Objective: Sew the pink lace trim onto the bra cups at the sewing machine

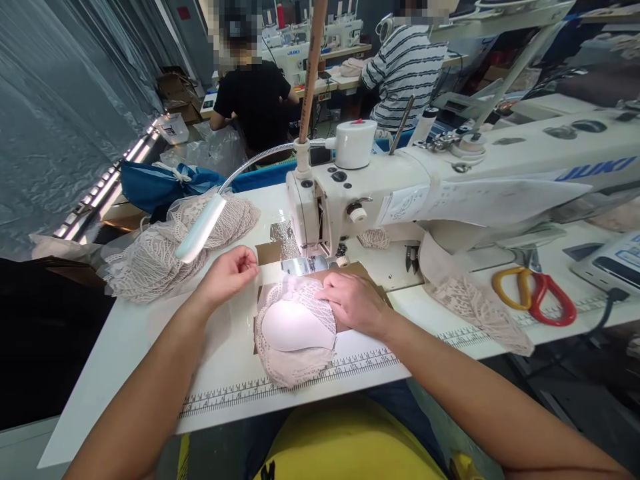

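Observation:
A pale pink bra cup [297, 327] with lace around its smooth padded middle lies on the sewing table, just in front of the needle area of a JUKI sewing machine [360, 193]. My right hand [353, 301] has its fingers bent together on the lace at the cup's upper right edge. To the left of the presser foot, my left hand [231, 275] is raised with its fingers curled into a pinch, apart from the cup. Whatever may be between those fingertips is too small to make out. Brown cardboard [367, 273] shows beneath and behind the cup.
Stacked lace pieces [155, 257] sit at the left under a lamp head [200, 230]. Scissors [535, 297] with yellow and red handles lie at the right, beside another lace piece [475, 300]. A ruler strip [225, 395] edges the table. Two people sit beyond.

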`<action>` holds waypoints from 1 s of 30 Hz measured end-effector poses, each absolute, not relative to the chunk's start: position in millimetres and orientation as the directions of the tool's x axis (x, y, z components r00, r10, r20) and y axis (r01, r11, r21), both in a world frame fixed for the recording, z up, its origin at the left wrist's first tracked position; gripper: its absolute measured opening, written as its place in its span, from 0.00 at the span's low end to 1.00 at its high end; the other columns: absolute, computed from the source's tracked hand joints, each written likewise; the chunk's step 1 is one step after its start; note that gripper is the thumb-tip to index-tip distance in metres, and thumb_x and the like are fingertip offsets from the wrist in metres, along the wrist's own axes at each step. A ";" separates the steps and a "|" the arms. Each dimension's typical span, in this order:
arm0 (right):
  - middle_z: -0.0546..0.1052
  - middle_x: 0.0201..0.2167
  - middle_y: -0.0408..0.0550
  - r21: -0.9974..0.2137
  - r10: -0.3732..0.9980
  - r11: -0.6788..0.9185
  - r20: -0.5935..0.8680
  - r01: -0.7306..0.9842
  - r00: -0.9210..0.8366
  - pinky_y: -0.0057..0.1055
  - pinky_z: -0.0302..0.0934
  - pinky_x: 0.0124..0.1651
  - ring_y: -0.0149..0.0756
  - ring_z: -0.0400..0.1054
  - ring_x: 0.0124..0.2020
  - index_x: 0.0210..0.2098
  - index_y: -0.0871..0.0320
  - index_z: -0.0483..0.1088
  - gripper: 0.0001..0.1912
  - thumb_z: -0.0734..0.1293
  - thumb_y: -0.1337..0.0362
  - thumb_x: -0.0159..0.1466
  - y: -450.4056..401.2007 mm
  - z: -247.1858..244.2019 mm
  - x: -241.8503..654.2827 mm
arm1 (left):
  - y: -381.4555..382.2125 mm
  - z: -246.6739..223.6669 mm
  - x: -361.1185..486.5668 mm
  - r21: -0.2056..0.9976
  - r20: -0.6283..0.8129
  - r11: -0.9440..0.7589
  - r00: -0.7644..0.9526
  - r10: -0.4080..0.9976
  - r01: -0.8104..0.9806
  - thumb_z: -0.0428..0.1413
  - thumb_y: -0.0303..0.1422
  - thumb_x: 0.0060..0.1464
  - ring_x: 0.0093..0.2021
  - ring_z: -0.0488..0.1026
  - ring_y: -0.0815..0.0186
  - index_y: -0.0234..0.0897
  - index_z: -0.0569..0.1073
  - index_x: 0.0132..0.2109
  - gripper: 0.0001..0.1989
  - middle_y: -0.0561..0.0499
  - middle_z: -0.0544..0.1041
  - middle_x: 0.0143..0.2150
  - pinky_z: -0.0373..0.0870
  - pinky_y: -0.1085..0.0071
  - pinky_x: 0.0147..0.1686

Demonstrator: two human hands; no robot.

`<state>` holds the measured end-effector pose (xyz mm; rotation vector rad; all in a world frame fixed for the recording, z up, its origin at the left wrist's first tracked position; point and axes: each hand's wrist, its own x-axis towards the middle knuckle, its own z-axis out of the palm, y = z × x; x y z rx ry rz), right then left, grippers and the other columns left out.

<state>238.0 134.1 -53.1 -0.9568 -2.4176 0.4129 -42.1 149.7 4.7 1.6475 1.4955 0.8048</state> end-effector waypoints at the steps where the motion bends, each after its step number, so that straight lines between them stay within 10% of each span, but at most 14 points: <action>1: 0.71 0.29 0.45 -0.446 0.700 0.708 0.346 0.547 -0.624 0.28 0.56 0.33 0.31 0.63 0.31 0.36 0.57 0.79 0.16 0.62 0.79 0.58 134.1 -53.1 237.8 | 144.3 7.0 -40.4 0.815 0.044 -0.073 0.064 0.997 0.575 0.59 0.34 0.50 0.27 0.64 0.70 0.37 0.67 0.33 0.08 0.55 0.67 0.27 0.60 0.74 0.27; 13: 0.73 0.31 0.48 -0.399 0.735 0.676 0.417 0.619 -0.534 0.29 0.57 0.36 0.34 0.64 0.33 0.35 0.59 0.75 0.16 0.58 0.76 0.59 134.8 -51.6 245.0 | 117.6 -20.3 36.5 0.394 0.093 -0.619 0.641 0.762 0.679 0.46 0.31 0.63 0.56 0.70 0.55 0.31 0.74 0.50 0.17 0.38 0.72 0.57 0.68 0.60 0.56; 30: 0.70 0.28 0.47 -0.207 0.800 0.590 0.280 0.780 -0.531 0.33 0.50 0.35 0.36 0.60 0.32 0.41 0.55 0.77 0.15 0.60 0.72 0.63 139.2 -56.4 235.2 | 138.8 -22.0 27.7 0.279 -0.030 -0.612 0.644 0.765 0.740 0.53 0.44 0.58 0.64 0.60 0.47 0.27 0.65 0.61 0.31 0.32 0.62 0.64 0.60 0.52 0.62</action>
